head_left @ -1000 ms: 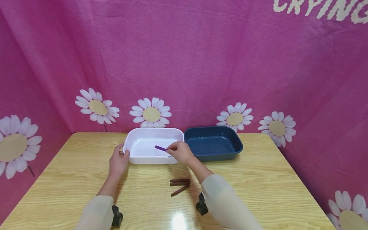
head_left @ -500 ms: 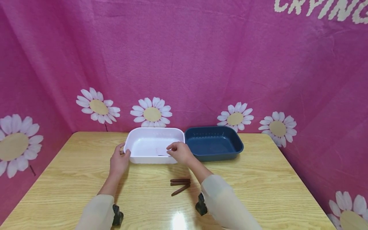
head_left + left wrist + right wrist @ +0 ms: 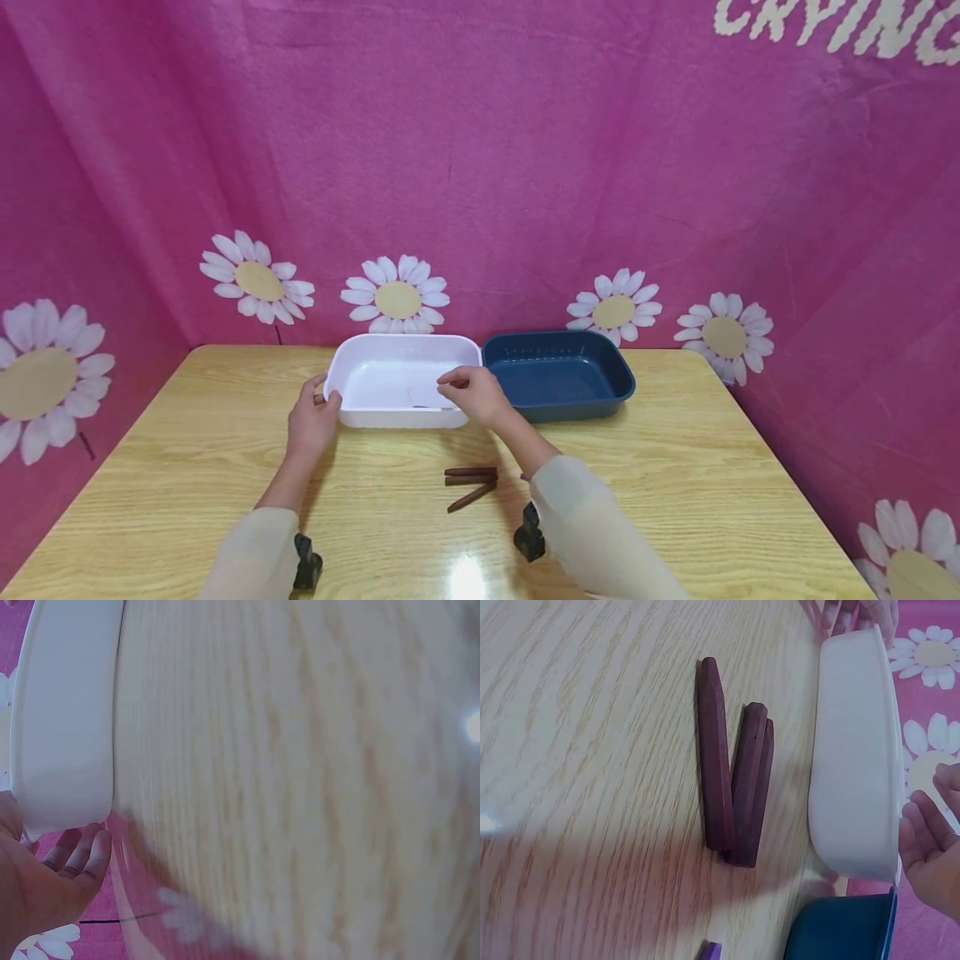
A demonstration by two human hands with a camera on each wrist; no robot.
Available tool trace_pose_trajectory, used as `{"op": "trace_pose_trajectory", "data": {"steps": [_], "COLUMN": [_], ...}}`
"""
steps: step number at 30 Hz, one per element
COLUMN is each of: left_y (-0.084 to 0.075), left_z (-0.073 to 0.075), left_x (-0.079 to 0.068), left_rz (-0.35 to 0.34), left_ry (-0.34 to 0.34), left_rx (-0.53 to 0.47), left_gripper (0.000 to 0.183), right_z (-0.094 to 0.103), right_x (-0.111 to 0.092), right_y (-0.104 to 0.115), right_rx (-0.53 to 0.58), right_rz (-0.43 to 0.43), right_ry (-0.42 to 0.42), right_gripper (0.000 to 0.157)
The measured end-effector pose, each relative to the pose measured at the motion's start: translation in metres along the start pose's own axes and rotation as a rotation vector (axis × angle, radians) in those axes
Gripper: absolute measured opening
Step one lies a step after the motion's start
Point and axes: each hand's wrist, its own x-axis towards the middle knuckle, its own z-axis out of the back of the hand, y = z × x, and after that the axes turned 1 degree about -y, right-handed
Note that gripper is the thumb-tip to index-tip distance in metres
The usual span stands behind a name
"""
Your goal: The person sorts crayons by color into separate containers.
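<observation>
My left hand (image 3: 312, 418) grips the left end of a white plastic bin (image 3: 397, 418); in the left wrist view its fingers (image 3: 94, 859) lie at the bin's outer corner. Above the bin's right side hovers my right hand (image 3: 480, 397), thumb and fingers loosely bent. Nothing shows between them in the right wrist view, where the hand (image 3: 936, 847) is beyond the bin's rim. A thin dark line (image 3: 427, 407) shows low inside the bin, mostly hidden by the front wall. Several brown faceted sticks (image 3: 471, 481) with tapered ends lie on the table before the bin.
A dark blue bin (image 3: 570, 410) stands against the white one's right side. Beside my right sleeve, the end of a purple piece (image 3: 711, 950) lies on the wooden table (image 3: 390, 533). A pink cloth (image 3: 480, 167) with printed flowers hangs behind the table.
The purple strip pinched in my right hand a second ago is out of sight from the fingers. My right hand has shifted slightly right and up. The left hand stays put.
</observation>
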Motion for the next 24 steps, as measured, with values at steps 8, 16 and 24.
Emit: {"op": "trace_pose_trajectory", "data": {"steps": [8, 16, 24], "left_y": [0.001, -0.001, 0.002], "left_z": [0.0, 0.0, -0.002], "left_x": [0.001, 0.0, 0.001], "left_rz": [-0.01, 0.011, -0.034], "left_ry": [-0.013, -0.007, -0.041], "left_rx": [0.012, 0.016, 0.01], "left_gripper": [0.051, 0.053, 0.052], "right_z": [0.007, 0.014, 0.022], "right_x": [-0.004, -0.015, -0.029], "right_y": [-0.003, -0.007, -0.015], "right_rx": [0.082, 0.103, 0.126], "right_rz": [-0.027, -0.05, -0.05], "right_ry": [-0.057, -0.043, -0.022], "right_gripper": [0.018, 0.017, 0.016]}}
